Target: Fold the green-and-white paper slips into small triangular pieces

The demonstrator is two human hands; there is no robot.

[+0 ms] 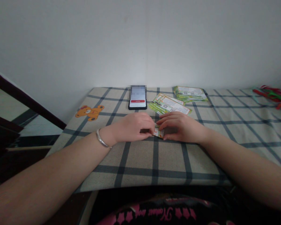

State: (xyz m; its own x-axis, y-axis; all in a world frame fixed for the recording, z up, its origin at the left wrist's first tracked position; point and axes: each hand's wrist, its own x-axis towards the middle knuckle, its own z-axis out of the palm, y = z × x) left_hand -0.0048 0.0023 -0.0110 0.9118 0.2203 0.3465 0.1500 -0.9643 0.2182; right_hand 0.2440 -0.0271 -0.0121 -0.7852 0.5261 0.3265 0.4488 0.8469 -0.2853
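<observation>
Left hand [140,124], right hand [180,125], paper [158,132] between

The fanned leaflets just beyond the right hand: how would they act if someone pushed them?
The fanned leaflets look thin, so they would probably feel light and bend easily. Overlapping askew, they might slide apart; lying flat, they seem unlikely to roll.
</observation>
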